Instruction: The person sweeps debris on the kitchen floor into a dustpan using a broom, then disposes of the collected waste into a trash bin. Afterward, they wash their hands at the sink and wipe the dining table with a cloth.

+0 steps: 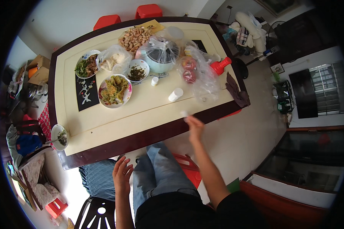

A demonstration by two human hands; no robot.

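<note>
My right hand (195,127) is raised over the table's near edge, its fingertips pinching a small white object (184,113), perhaps a cap; blur hides its shape. Just beyond it on the table is a white bottle (175,95), seemingly tilted in the wide view. A smaller white bottle (154,81) stands farther left, in front of a bagged light-blue pot (160,64). My left hand (122,175) hangs in the air beside my left thigh, fingers apart and holding nothing.
The dining table (143,123) bears a plate of yellow-green fritters (113,91), other dishes, a bag with red fruit (189,76), a red bottle-shaped thing (220,66) and a dark cloth (236,90). A bowl with a spoon (60,137) sits at the left corner. A black chair (96,213) is beside me.
</note>
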